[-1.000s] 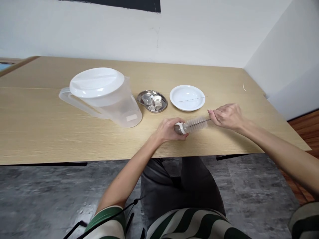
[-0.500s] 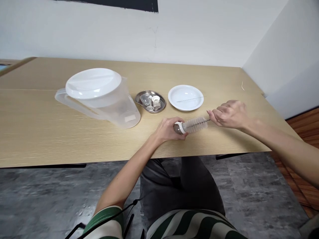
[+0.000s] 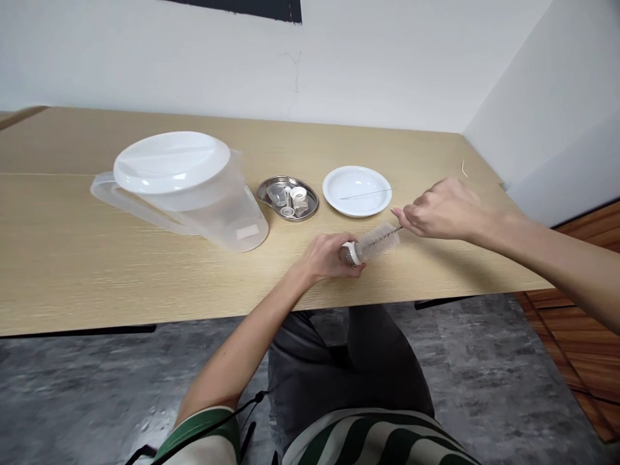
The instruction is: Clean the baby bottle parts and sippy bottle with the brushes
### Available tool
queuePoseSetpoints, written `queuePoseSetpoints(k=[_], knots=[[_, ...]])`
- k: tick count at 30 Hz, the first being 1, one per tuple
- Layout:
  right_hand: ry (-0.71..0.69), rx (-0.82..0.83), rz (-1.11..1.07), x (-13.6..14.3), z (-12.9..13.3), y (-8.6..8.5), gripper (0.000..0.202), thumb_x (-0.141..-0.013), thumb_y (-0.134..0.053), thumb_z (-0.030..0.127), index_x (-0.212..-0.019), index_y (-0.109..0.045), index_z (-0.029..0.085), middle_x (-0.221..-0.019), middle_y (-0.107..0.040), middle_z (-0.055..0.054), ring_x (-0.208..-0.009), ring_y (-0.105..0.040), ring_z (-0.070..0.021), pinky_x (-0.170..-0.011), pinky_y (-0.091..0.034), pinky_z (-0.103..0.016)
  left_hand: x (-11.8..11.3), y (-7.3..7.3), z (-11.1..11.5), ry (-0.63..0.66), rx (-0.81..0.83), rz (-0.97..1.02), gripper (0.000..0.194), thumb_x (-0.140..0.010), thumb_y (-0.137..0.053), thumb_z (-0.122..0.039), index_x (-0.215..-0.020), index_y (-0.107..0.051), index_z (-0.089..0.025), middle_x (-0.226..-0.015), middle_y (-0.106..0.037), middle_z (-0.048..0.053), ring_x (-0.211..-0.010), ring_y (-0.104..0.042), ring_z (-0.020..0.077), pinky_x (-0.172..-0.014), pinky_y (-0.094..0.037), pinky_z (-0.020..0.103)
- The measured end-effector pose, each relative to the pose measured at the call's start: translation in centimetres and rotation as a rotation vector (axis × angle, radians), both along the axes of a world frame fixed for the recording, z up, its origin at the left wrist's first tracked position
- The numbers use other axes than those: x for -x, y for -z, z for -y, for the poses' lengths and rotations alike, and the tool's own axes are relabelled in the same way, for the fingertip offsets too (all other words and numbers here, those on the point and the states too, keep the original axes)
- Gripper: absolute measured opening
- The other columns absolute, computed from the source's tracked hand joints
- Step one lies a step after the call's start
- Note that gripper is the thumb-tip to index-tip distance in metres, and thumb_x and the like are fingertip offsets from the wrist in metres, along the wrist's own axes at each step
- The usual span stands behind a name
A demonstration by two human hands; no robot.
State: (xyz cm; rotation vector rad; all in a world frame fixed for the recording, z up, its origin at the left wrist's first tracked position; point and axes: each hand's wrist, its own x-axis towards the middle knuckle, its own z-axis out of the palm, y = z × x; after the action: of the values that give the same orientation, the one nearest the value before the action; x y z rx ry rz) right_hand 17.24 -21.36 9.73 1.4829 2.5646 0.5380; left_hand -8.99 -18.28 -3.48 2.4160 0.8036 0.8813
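bottle (image 3: 347, 253) and brush (image 3: 380, 239) near table edge (image 3: 387, 298).

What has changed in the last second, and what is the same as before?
The right hand has lifted and drawn the bottle brush slightly up and out, so the brush now tilts upward from the small bottle. The left hand keeps its grip on the bottle on the table. The pitcher, metal tray and white plate have not moved.
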Motion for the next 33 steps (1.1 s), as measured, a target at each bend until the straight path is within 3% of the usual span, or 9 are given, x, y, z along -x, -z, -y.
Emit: queuePoseSetpoints(k=[7,13,21,26,33], knots=[[0.013,-0.087,0.121,1.1,2.8,-0.6,0.062,-0.109,-0.027,0.042,-0.058,-0.055,0.019,-0.048,-0.052,-0.005,-0.048,-0.042,-0.0153,-0.057,-0.023,-0.033,-0.3,0.2,-0.4,-0.082,0.04,0.086,0.039,-0.062,-0.083,-0.036,-0.096,-0.075,-0.019,-0.08,-0.077,0.002,-0.064,-0.066,0.0151,-0.061,-0.046,0.025],[-0.105,-0.175,0.111,0.6,3.0,-0.5,0.059,-0.108,-0.031,0.041,-0.056,-0.047,0.021,-0.045,-0.047,-0.002,-0.044,-0.035,-0.0135,-0.052,-0.019,-0.033,-0.4,0.3,-0.6,-0.055,0.071,0.095,0.041,-0.06,-0.084,-0.039,-0.095,-0.075,-0.019,-0.078,-0.077,0.002,-0.062,-0.065,0.0148,-0.059,-0.046,0.025],[-0.155,-0.027,0.021,-0.8,1.9,-0.3,0.056,-0.109,-0.034,0.044,-0.06,-0.045,0.021,-0.049,-0.046,0.0,-0.048,-0.035,-0.0124,-0.057,-0.026,-0.034,0.0,0.5,-0.5,0.103,0.026,0.106,0.037,-0.063,-0.08,-0.038,-0.096,-0.075,-0.021,-0.07,-0.073,-0.002,-0.057,-0.062,0.0122,-0.058,-0.046,0.023],[-0.135,0.016,0.016,-1.1,0.9,0.1,0.059,-0.109,-0.031,0.046,-0.059,-0.045,0.021,-0.051,-0.05,-0.001,-0.048,-0.032,-0.0119,-0.056,-0.023,-0.034,0.2,0.2,-0.3,0.158,0.0,0.077,0.038,-0.064,-0.079,-0.037,-0.098,-0.075,-0.021,-0.063,-0.069,-0.004,-0.052,-0.059,0.0111,-0.057,-0.046,0.022],[-0.115,-0.113,0.058,-1.2,1.3,0.5,0.056,-0.109,-0.031,0.041,-0.06,-0.05,0.021,-0.05,-0.05,-0.002,-0.048,-0.036,-0.0134,-0.055,-0.023,-0.033,-0.5,0.7,-0.2,-0.036,0.006,0.119,0.039,-0.063,-0.082,-0.035,-0.098,-0.076,-0.02,-0.078,-0.077,0.001,-0.063,-0.067,0.0144,-0.061,-0.049,0.023]])
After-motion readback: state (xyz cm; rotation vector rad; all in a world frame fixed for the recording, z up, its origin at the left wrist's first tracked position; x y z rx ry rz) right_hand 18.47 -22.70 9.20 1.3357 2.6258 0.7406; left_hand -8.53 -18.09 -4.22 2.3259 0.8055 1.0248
